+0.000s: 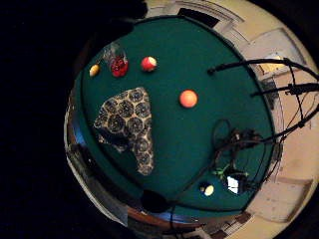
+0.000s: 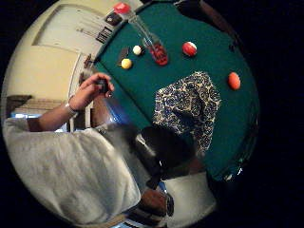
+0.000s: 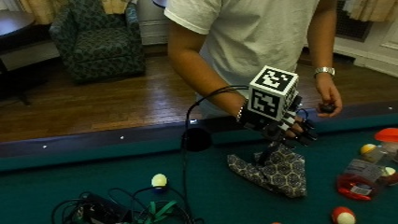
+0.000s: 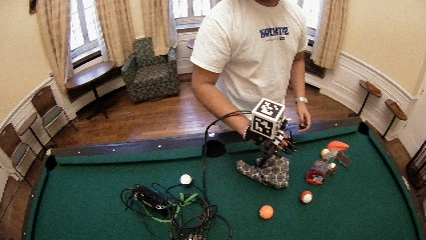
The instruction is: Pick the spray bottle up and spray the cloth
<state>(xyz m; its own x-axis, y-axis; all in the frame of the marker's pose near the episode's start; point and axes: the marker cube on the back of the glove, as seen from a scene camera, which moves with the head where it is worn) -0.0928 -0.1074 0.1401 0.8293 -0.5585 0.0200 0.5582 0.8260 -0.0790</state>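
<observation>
Spray bottle (image 3: 364,175) and cloth (image 3: 272,170) both lay on the green felt, and the gloved right hand (image 3: 292,127) held neither. That hand hovered above the near end of the cloth, its fingers hanging loosely curled with nothing between them. The cloth, a dark patterned square, lay rumpled close to the near rail. The bottle lay on its side well apart from the hand, further along the table, its red cap (image 3: 387,135) pointing toward the rail and red liquid pooled at its lower end. Judging by this, the task stood at its very start: the pick-up had not yet been made. The next move would call for a reach across to the bottle, a grip round its clear body, and a turn upright so the nozzle faced the cloth. Three balls sat close by the bottle, a yellow one (image 2: 126,63), a white one (image 2: 137,50) and a red-and-white one (image 2: 189,48), so the reach might nudge them. An orange ball (image 4: 266,212) lay out in the open felt. The bare hand (image 3: 328,98) hung beside the rail, pinching a small dark object. A tangle of cables (image 4: 166,205) and another white ball (image 4: 186,179) lay toward the far end of the pool table (image 4: 100,200). Beyond it were a wooden floor, a patterned armchair (image 4: 150,70) and curtained windows.
</observation>
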